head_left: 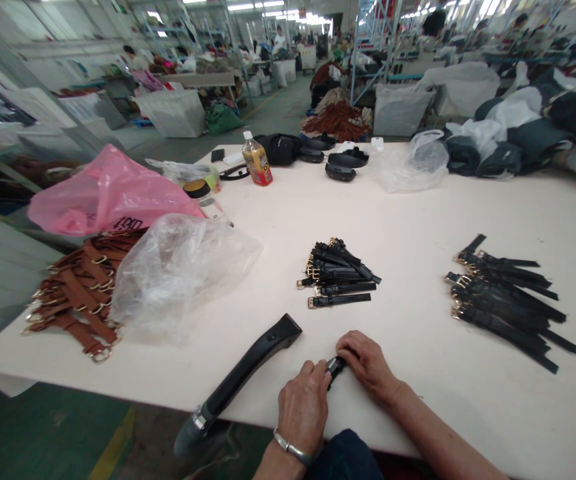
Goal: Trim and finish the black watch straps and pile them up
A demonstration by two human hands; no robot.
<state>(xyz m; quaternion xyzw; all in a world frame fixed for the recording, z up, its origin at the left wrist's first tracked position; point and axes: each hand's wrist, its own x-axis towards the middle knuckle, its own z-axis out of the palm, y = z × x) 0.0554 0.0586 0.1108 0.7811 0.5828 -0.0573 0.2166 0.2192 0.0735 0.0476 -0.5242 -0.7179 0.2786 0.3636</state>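
Note:
Near the table's front edge, my left hand (304,407) is closed round a short black strap (336,368), most of it hidden by the fingers. My right hand (368,363) pinches the strap's far end. A metal bracelet circles my left wrist. Ahead of both hands lies a fanned pile of black buckle straps (341,272) with gold buckles on its left side. Farther right, a second group of black buckle straps (513,300) is spread out. Left of my hands, a black nozzle-like tool (253,363) with a hose at its lower end lies across the table edge.
Brown straps with metal rings (83,287) are heaped on the left beside a clear plastic bag (178,273) and a pink bag (113,193). At the table's back stand a drink bottle (257,160) and black cases (347,160). Dark rolls (513,143) lie back right.

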